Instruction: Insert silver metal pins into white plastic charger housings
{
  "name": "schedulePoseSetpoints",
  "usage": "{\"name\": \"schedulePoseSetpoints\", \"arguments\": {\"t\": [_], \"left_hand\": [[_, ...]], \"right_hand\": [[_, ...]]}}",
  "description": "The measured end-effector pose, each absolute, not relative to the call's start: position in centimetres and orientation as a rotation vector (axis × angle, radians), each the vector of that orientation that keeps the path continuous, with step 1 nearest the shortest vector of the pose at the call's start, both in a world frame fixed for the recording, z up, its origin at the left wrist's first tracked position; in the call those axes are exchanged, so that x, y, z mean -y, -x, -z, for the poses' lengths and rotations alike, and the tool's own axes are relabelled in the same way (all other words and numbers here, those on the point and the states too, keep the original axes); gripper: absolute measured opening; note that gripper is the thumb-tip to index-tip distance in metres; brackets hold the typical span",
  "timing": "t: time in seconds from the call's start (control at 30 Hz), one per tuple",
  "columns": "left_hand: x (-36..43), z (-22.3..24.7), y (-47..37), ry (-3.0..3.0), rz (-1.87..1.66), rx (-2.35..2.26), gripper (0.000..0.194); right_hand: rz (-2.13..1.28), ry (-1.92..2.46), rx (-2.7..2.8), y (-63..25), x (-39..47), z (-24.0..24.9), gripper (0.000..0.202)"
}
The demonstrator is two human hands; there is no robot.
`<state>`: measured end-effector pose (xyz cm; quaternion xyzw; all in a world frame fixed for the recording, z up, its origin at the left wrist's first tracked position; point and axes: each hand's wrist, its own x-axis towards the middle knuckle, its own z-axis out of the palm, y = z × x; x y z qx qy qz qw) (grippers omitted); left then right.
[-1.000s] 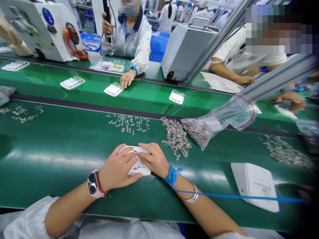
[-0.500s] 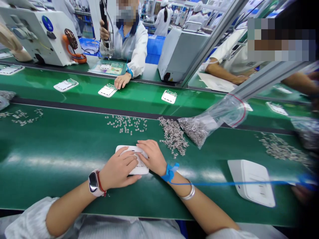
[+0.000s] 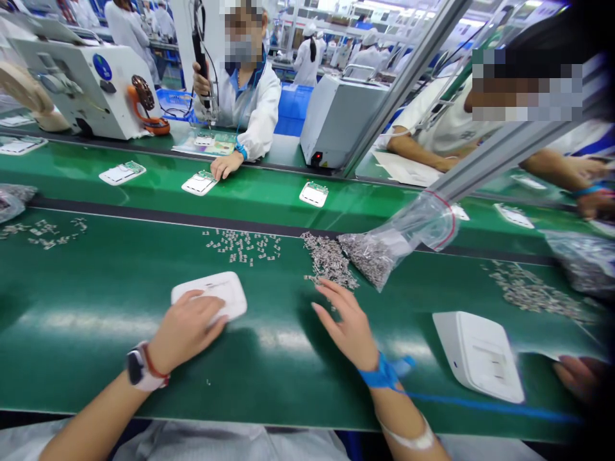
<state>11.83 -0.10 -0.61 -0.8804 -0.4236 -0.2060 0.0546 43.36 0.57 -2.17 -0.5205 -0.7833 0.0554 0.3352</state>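
In the head view, rests left hand (image 3: 189, 323) on white cover (image 3: 233, 288), hiding its near side; cannot tell if gripping. Right of cover, reaches with open right hand (image 3: 353, 330) at metal bits (image 3: 329, 255), touching or not unclear.

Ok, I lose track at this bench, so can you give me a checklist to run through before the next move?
1. Left hand on the flat white casing: ok.
2. Right hand off that casing: ok.
3. Right fingertips clear of the heap of metal parts: cannot tell; they overlap its near edge in view.
4. Blue strap around the right wrist: ok.
5. Metal parts all in one heap: not ok; scattered pieces lie left of it.
6. Clear bag sealed: cannot tell.
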Motion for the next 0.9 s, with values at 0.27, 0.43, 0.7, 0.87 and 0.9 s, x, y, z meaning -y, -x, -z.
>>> {"name": "schedulePoseSetpoints", "arguments": {"t": [0.27,0.43,0.7,0.87,0.9], "left_hand": [[-0.1,0.6,1.9,2.075,0.477,1.769,0.05],[-2.1,-0.4,-2.0,2.27,0.526,1.509,0.049],[-1.9,-0.7,-15.5,2.979,0.524,0.567,0.03],[1.9,0.0,-19.7,3.048,0.755,0.256,0.02],[2.5,0.0,-20.0,3.038,0.776,0.226,0.02]], "right_hand": [[0.818,2.025,1.204,-61.2,7.2,6.0,0.052],[0.705,2.263,1.224,-63.9,9.0,7.9,0.046],[0.365,1.838,1.639,-55.8,11.6,6.6,0.03],[-0.025,1.442,1.954,-47.5,11.3,4.7,0.006],[-0.112,1.397,2.018,-45.9,10.7,4.2,0.006]]}}
